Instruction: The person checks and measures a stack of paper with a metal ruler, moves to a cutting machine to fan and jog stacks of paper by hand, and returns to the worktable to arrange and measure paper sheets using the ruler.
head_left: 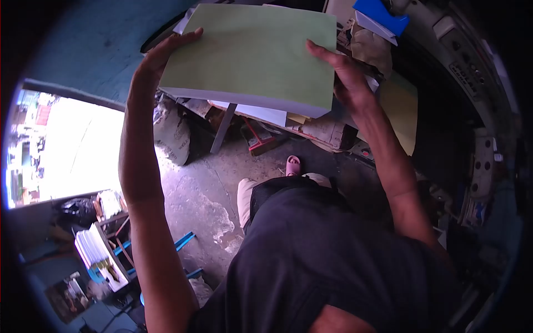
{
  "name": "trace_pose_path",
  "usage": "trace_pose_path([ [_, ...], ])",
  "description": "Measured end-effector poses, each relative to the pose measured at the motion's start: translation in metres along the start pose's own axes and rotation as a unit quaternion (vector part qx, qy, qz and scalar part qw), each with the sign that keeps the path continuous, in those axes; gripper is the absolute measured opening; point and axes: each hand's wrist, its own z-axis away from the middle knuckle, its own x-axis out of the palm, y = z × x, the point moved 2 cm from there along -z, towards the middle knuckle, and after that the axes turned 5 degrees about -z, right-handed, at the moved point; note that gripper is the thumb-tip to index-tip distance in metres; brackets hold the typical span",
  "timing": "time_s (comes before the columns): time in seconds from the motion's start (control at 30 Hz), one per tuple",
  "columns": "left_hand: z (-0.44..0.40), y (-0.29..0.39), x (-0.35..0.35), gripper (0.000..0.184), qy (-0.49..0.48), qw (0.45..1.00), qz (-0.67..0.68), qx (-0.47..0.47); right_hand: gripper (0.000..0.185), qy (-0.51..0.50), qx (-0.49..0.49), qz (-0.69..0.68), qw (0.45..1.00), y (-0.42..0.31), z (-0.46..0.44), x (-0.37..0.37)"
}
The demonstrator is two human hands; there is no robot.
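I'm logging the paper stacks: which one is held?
The thick stack with the pale green top, between the left hand and the right hand; the white stack at lower left has no hand on it.

Dark capital letters on the big pale machine (464, 62) at the upper right appear to read "POLAR", with a second line below that looks like "MOHR", though it is small and less certain. The lettering runs at a slant along the machine's front. Faint printed marks on the whitish sack (171, 136) at the left are too blurred to read.
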Motion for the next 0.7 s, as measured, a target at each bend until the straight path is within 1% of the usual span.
trace_pose_path([
  [0.07,-0.015,-0.018,0.010,0.057,-0.087,0.994,0.028,-0.067,0.066,0.062,-0.008,0.029,0.998,0.012,-0.001,-0.019],
  [0.1,-0.036,-0.041,-0.017,0.057,-0.116,0.990,0.049,-0.068,0.066,0.093,0.003,0.044,0.995,0.017,-0.030,0.003],
  [0.17,-0.048,-0.047,-0.021,0.053,-0.147,0.979,0.106,-0.089,0.065,0.103,0.022,0.070,0.992,0.024,-0.041,0.013],
  [0.2,-0.053,-0.042,-0.030,0.054,-0.154,0.983,0.052,-0.083,0.065,0.106,0.005,0.065,0.992,0.032,-0.049,0.016],
  [0.23,-0.062,-0.050,-0.027,0.054,-0.179,0.979,0.060,-0.075,0.065,0.132,0.002,0.074,0.988,0.032,-0.053,0.014],
  [0.3,-0.071,-0.066,-0.027,0.057,-0.160,0.978,0.094,-0.090,0.077,0.135,0.052,0.054,0.988,0.043,-0.059,0.015],
  [0.37,-0.085,-0.076,-0.032,0.060,-0.177,0.978,0.080,-0.077,0.075,0.162,0.049,0.054,0.984,0.050,-0.065,0.015],
  [0.43,-0.104,-0.090,-0.038,0.063,-0.196,0.974,0.067,-0.090,0.073,0.183,0.010,0.068,0.981,0.050,-0.070,0.019],
  [0.5,-0.114,-0.102,-0.036,0.065,-0.200,0.971,0.088,-0.098,0.071,0.204,0.018,0.069,0.976,0.052,-0.067,0.020],
  [0.57,-0.114,-0.104,-0.035,0.068,-0.259,0.954,0.139,-0.065,0.066,0.186,0.024,0.040,0.982,0.055,-0.071,0.020],
  [0.6,-0.117,-0.111,-0.037,0.068,-0.257,0.954,0.138,-0.069,0.062,0.198,0.030,0.030,0.979,0.057,-0.072,0.020],
  [0.7,-0.127,-0.120,-0.033,0.070,-0.247,0.955,0.124,-0.104,0.064,0.208,0.024,0.044,0.977,0.063,-0.075,0.017],
])
